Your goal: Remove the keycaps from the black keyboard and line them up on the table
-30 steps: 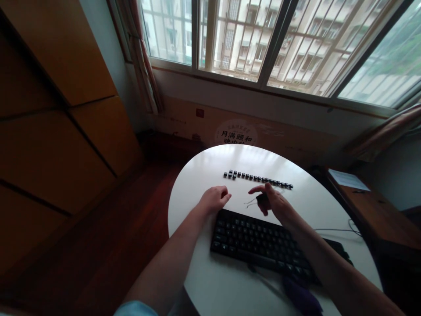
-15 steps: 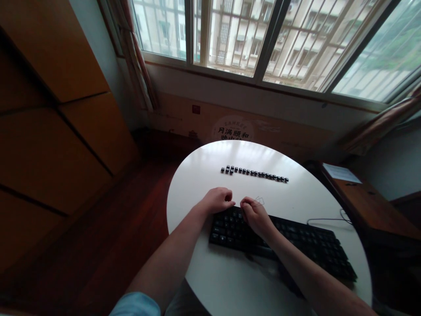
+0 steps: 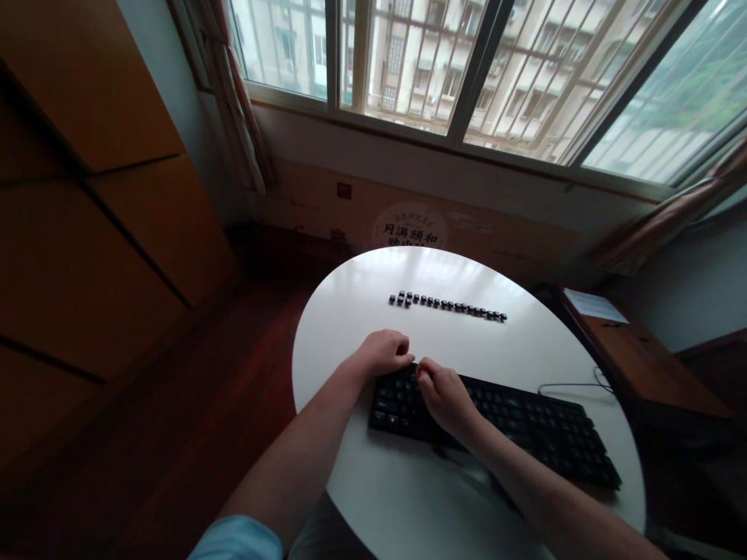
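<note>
A black keyboard (image 3: 531,424) lies on the round white table, slanting down to the right. My left hand (image 3: 385,352) is curled closed at its back left edge, thumb tip near the top row of keys; whatever is in the fingers, if anything, is hidden. Just to the right, my right hand (image 3: 444,395) is closed in a fist over the left part of the keyboard. It grips a wire keycap puller, whose thin loops showed a moment ago and are now hidden. Beyond both hands, several loose black keycaps (image 3: 449,306) stand in a row.
The keyboard's cable (image 3: 563,384) runs off the right side of the white table (image 3: 332,311). A wooden desk (image 3: 654,354) with a paper (image 3: 595,305) stands at the right. Wooden cabinets (image 3: 87,257) line the left, and a barred window is ahead.
My right hand has turned and shifted left, closer to my left hand, and the wire loops have gone out of sight. The left hand keeps its place on the keyboard. The view has shifted slightly.
</note>
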Demonstrator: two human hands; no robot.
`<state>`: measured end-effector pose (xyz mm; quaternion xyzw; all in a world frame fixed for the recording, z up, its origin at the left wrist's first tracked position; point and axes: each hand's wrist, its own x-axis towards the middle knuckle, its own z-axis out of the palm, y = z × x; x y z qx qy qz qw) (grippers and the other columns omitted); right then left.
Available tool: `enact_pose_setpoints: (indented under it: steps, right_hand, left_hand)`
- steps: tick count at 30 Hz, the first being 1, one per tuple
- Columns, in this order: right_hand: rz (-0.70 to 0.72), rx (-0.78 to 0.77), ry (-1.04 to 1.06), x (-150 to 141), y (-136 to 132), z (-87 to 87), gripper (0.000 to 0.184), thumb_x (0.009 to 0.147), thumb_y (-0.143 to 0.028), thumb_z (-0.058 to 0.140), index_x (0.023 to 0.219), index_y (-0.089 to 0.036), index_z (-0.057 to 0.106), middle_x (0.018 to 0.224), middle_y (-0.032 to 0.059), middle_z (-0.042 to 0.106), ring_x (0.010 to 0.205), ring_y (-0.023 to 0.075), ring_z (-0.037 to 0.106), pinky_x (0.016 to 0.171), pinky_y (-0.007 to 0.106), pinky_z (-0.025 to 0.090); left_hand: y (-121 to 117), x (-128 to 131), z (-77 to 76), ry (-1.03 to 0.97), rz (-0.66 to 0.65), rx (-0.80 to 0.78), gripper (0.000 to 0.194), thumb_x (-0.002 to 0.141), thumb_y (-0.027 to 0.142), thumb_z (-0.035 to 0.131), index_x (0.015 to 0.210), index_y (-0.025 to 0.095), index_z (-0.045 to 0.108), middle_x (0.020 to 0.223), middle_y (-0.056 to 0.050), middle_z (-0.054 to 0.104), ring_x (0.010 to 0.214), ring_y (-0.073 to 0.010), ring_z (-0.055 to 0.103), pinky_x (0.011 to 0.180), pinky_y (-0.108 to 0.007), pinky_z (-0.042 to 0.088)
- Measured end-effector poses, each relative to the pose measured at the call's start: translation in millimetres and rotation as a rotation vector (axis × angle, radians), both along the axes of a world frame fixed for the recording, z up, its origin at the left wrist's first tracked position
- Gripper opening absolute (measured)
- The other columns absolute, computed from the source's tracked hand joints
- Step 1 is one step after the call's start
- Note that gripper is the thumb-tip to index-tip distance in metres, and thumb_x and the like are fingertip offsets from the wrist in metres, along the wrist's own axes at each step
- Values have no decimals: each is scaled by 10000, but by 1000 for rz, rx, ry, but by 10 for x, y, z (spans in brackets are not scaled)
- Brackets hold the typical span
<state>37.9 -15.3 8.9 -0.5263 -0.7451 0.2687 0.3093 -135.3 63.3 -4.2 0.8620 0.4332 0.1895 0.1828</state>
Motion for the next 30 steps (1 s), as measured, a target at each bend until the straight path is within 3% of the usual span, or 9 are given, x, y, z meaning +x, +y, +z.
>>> enact_pose_setpoints:
  steps: [5, 7, 10, 14, 19, 21, 24, 27, 30]
  right_hand:
    - [-168, -153, 593, 101, 99, -187, 202, 863, -305, 391, 685, -219, 432, 479, -64, 389, 442, 113, 369, 463, 224, 319]
    - [-174, -181, 692, 116, 122, -209, 185, 854, -303, 415, 690, -219, 427, 467, -74, 384, 430, 105, 357, 448, 215, 311]
    - [-110, -164, 656, 117, 109, -180, 181, 866, -303, 444, 713, -209, 462, 495, -62, 436, 447, 101, 374, 445, 211, 299]
    - [-38, -61, 571, 148, 65, -83, 210, 908, -328, 440, 756, -202, 512, 571, -36, 512, 512, 117, 456, 514, 231, 378]
    - [26, 84, 342, 241, 59, 147, 441, 1002, -437, 306, 769, -192, 588, 637, 3, 530, 611, 146, 508, 634, 279, 440]
    - [-3, 199, 197, 272, 71, 263, 518, 1017, -453, 258, 794, -195, 647, 725, 39, 569, 742, 177, 554, 755, 325, 462]
    - [-36, 348, 55, 283, 89, 400, 469, 1016, -433, 289, 933, -222, 699, 1010, 87, 615, 1036, 234, 550, 953, 406, 422]
    - [-37, 382, 107, 258, 101, 446, 375, 1011, -394, 323, 1155, -245, 635, 1205, 96, 583, 1163, 244, 517, 1012, 425, 410]
    - [-46, 323, 284, 217, 107, 426, 361, 1007, -348, 333, 1299, -258, 525, 1212, 90, 604, 1135, 229, 558, 986, 415, 440]
  left_hand:
    - [0, 9, 5, 2, -1, 5, 191, 825, 358, 615, 748, 191, 666, 757, -31, 649, 721, -189, 566, 655, -279, 401]
    - [-8, 31, 26, -6, -5, 14, 230, 875, 355, 556, 776, 181, 670, 791, -49, 652, 766, -201, 572, 705, -298, 419]
    - [-35, 78, 72, -30, -68, 34, 314, 956, 338, 428, 825, 183, 667, 860, -56, 654, 855, -206, 569, 801, -317, 424]
    - [-82, 130, 109, -145, -189, 7, 300, 974, 300, 370, 873, 185, 628, 891, -48, 638, 878, -201, 544, 849, -329, 421]
    - [-111, 170, 121, -252, -147, -46, 278, 973, 296, 333, 871, 195, 571, 891, -48, 601, 888, -203, 516, 881, -348, 422]
    - [-112, 183, 126, -298, -131, -59, 285, 973, 308, 324, 860, 197, 561, 887, -49, 590, 893, -205, 513, 889, -355, 423]
    - [-107, 186, 134, -401, -87, -79, 297, 973, 350, 320, 877, 194, 553, 894, -55, 580, 904, -211, 519, 882, -362, 431]
    - [-109, 170, 148, -510, -56, -106, 314, 974, 393, 317, 893, 188, 541, 908, -60, 575, 909, -213, 527, 876, -365, 437]
    - [-128, 167, 177, -613, -68, -166, 346, 982, 429, 299, 879, 189, 525, 899, -59, 575, 898, -205, 533, 876, -357, 444]
